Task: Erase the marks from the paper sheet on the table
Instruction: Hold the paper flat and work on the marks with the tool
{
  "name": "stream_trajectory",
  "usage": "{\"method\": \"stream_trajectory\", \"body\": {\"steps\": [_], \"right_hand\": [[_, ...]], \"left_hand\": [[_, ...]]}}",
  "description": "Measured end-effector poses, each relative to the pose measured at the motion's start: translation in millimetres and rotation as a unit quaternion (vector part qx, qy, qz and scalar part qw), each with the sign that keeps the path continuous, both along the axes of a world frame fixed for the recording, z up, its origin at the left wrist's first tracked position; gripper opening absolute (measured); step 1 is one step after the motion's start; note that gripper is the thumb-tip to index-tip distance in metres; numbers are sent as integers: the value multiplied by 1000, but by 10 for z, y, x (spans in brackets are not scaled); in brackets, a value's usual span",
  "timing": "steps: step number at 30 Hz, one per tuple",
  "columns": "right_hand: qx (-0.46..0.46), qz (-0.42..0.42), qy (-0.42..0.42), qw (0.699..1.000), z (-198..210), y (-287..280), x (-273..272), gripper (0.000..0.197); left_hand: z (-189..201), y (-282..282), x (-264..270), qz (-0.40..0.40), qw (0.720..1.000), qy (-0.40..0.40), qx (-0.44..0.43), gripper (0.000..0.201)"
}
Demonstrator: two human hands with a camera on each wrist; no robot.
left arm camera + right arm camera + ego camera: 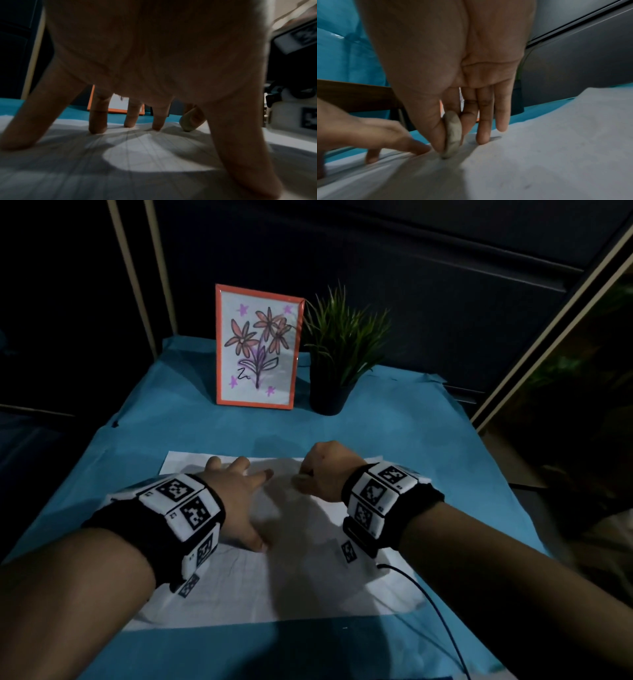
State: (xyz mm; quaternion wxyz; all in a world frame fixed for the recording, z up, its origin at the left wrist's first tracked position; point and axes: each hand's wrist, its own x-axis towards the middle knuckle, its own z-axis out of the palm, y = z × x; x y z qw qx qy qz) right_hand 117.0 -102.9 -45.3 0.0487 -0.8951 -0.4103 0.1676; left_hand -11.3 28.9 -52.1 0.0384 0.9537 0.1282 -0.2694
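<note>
R hand (453, 75) pinched worn eraser (452, 135), tip on paper sheet (308, 587) nr far edge. L hand (236, 505) flat, fingers splayed, pinning sheet mid-table. Sheet thin, prob creases easily; eraser small, hold low.

Dim room: dark wall panels (376, 251), pale posts (128, 268), perhaps shelving at right.

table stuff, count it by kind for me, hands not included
paper sheet: 1
eraser: 1, pinched in the right hand
framed flower drawing: 1
potted plant: 1
blue table cover: 1
total: 5
</note>
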Motion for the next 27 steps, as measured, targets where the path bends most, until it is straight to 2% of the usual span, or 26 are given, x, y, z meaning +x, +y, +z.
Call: {"method": "stream_trajectory", "body": {"steps": [5, 10, 15, 18, 23, 27], "right_hand": [[-13, -6, -29, 999, -22, 32, 141, 39], [-17, -1, -26, 1000, -75, 53, 136, 30], [-18, 0, -56, 998, -59, 64, 129, 36], [-7, -16, -39, 999, -17, 77, 131, 36], [-29, 31, -18, 999, 83, -184, 24, 35], [-5, -32, -27, 999, 60, -331, 43, 33]], "left_hand": [[26, -18, 2, 14, 1000, 17, -7, 115], [34, -19, -3, 12, 1000, 14, -8, 116], [51, -25, -1, 12, 1000, 17, -6, 114], [82, -41, -10, 12, 1000, 17, -4, 113], [86, -42, -70, 16, 1000, 3, -18, 110], [67, -42, -104, 25, 999, 16, -27, 113]]}}
